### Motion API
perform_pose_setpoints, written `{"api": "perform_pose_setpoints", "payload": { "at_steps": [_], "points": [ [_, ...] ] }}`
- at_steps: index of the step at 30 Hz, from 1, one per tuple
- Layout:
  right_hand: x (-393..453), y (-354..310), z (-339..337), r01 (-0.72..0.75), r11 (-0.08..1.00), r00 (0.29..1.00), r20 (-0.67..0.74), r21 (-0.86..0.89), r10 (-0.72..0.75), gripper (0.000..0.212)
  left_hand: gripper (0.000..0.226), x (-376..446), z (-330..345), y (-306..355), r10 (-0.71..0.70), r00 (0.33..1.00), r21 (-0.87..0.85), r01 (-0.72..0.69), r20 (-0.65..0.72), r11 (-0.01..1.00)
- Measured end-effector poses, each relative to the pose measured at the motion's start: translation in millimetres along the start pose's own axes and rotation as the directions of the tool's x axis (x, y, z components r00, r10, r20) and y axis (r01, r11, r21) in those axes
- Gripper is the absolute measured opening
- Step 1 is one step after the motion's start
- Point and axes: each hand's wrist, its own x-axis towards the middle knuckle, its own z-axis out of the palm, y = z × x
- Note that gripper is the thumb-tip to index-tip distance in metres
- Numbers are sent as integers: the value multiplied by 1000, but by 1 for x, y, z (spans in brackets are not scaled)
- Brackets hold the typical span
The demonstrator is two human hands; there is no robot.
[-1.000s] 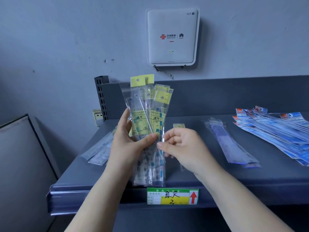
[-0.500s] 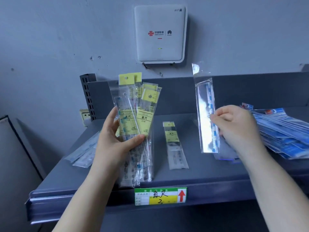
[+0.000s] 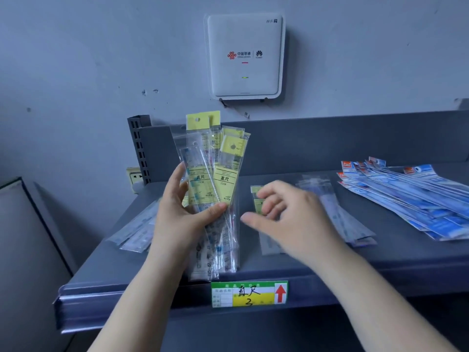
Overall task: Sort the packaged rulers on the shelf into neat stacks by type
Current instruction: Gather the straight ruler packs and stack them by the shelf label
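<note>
The left hand (image 3: 182, 219) grips a fan of yellow rulers (image 3: 215, 179) upright above the shelf (image 3: 317, 265). Just right of that fan, the right hand (image 3: 286, 217) hovers, fingers loosely spread, holding nothing.

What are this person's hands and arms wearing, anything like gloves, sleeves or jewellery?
Nothing that shows. The left hand and right hand are bare, with no gloves and no rings in view. Both forearms are bare too, right down to the bottom edge of the picture, so no sleeve appears. No watch or bracelet sits on either wrist. The nails look short and unpainted.

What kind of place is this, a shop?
Probably a stationery shop: a grey metal display shelf carries a handwritten price tag on its front edge, with packaged rulers piled on it.
</note>
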Motion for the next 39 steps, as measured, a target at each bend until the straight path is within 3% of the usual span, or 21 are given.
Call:
{"api": "perform_pose_setpoints", "payload": {
  "at_steps": [2,6,9,13,16,18,20,23,26,29,32,34,39],
  "points": [
    [-4,-9,16,-40,999,994,102,18,38,35,87,0,0,0,26,1000,26,-26,7,999],
    [0,-10,30,-72,992,995,83,106,63,25,80,0,-3,1,0,1000,18,0,18,1000],
    [3,-7,31,-111,972,992,90,209,94,19,88,-1,-5,4,-16,999,50,15,30,999],
    [3,3,25,-108,952,994,3,286,112,24,92,-3,-6,5,-32,997,39,30,64,999],
    [5,20,6,-82,957,979,-155,279,129,28,90,-2,-7,4,-46,998,28,44,45,999],
    [5,36,-14,-89,973,957,-252,212,142,29,91,-1,-8,3,-44,998,25,43,45,999],
    [3,50,-34,-164,986,944,-283,33,167,29,91,-1,-7,3,-41,998,25,40,54,999],
    [-2,69,-50,-322,905,933,-257,-276,254,35,90,-2,-6,3,-32,998,32,31,56,999],
    [-3,72,-50,-362,830,927,-259,-424,272,33,89,-2,-5,3,-30,998,37,27,59,999],
    [-3,51,-42,-229,933,949,-279,-279,149,26,90,-3,-4,5,-41,997,40,39,68,998],
    [-5,17,-17,-131,991,991,-29,-34,130,33,92,-3,-4,5,-42,997,30,40,66,999],
    [-4,2,3,-118,993,986,121,8,116,41,91,-2,-4,4,-35,997,32,33,66,999],
    [10,-8,30,-101,986,990,111,130,87,32,86,0,-7,4,-1,997,22,0,76,1000]
  ]
}}
